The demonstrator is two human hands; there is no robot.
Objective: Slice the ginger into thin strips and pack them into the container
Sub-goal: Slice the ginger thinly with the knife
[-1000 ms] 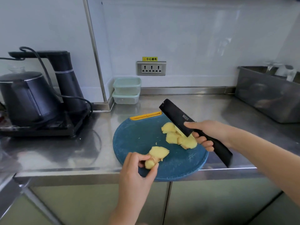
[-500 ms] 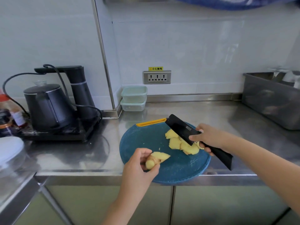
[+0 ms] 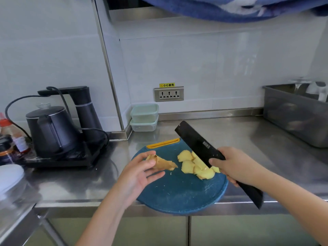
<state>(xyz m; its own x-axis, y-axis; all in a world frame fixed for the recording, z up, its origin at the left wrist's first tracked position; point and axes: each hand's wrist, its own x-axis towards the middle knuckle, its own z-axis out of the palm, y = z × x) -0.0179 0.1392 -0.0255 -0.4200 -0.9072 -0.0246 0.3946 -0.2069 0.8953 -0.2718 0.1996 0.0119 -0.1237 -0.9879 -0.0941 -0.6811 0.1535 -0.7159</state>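
Hovering at left edge of board (image 3: 177,192), left hand (image 3: 136,173) pinches ginger piece (image 3: 165,163); right hand (image 3: 237,166) grips knife (image 3: 197,141)

— What has been altered at the left hand (image 3: 140,173)?
— The ginger piece (image 3: 163,163) has been lifted higher over the cutting board (image 3: 177,194), carried towards its left edge and turned, so brown skin is shown.
— And the knife (image 3: 200,144)?
— Its blade has been raised.

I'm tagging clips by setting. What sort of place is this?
Likely a kitchen, perhaps a commercial one: a stainless steel counter, a blue cutting board bearing ginger slices, and an electric kettle beside the wall.
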